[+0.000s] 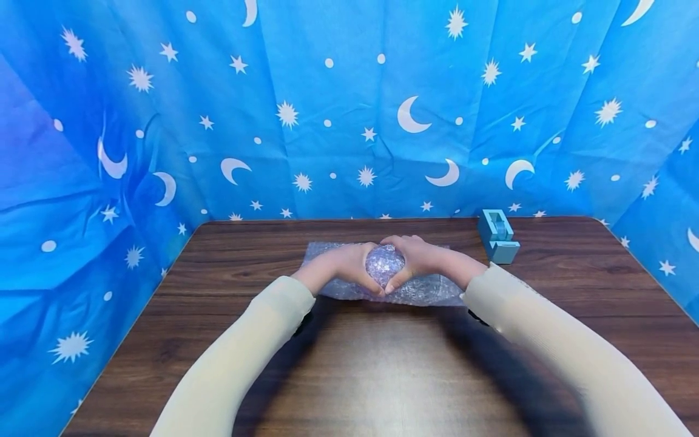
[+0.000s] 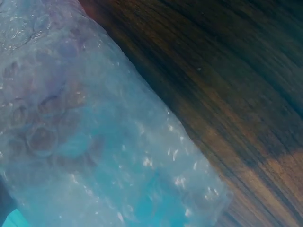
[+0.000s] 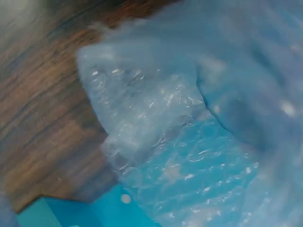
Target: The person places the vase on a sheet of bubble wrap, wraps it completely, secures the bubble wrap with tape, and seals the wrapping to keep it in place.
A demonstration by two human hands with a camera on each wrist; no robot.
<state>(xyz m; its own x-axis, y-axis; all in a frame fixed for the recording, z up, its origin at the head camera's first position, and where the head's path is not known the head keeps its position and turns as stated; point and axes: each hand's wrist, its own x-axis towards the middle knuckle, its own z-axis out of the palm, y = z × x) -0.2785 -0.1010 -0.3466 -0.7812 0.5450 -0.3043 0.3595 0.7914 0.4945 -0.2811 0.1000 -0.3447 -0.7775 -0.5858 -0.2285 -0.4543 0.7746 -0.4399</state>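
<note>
Over the middle of the table, my left hand (image 1: 354, 265) and right hand (image 1: 419, 258) grip a sheet of clear bubble wrap (image 1: 423, 292) from either side. The thumbs meet at the near side and the fingers curve round the far side, framing a rounded, shiny bulge of the wrap. Flat ends of the sheet stick out past both hands. Whatever lies inside the bulge is hidden. The left wrist view has the bubble wrap (image 2: 109, 132) across its left half. Layered bubble wrap (image 3: 156, 109) fills much of the right wrist view, blurred at its right.
A light blue tape dispenser (image 1: 498, 238) stands near the table's back right, beyond my right forearm. The dark wood table (image 1: 246, 255) reaches a blue curtain (image 1: 349, 109) with white moons and stars at the back and sides.
</note>
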